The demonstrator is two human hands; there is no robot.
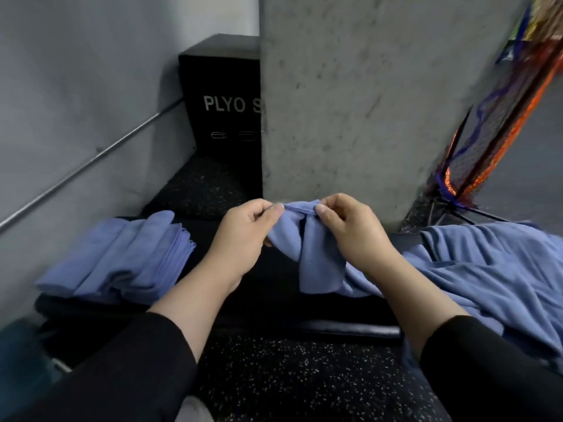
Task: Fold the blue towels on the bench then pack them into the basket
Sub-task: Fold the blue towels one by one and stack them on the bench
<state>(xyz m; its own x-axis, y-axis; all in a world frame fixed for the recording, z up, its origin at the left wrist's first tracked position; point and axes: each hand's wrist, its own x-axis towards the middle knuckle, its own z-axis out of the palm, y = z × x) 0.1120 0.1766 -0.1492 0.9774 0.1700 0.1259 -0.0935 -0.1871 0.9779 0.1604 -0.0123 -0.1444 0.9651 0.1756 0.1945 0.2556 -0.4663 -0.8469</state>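
A blue towel [307, 257] hangs bunched above the black bench [304, 324]. My left hand [243, 233] pinches its top edge at one corner. My right hand [350, 226] pinches the same edge a short way to the right. On the left end of the bench lies a stack of folded blue towels [122, 257]. A loose heap of unfolded blue towels [493, 269] covers the right end. No basket is in view.
A concrete pillar [365, 102] rises just behind the bench. A black plyo box [219, 95] stands at the back left beside a grey wall with a metal rail [91, 161]. A netted orange and blue frame [499, 132] leans at the right. Speckled rubber floor [304, 376] lies below.
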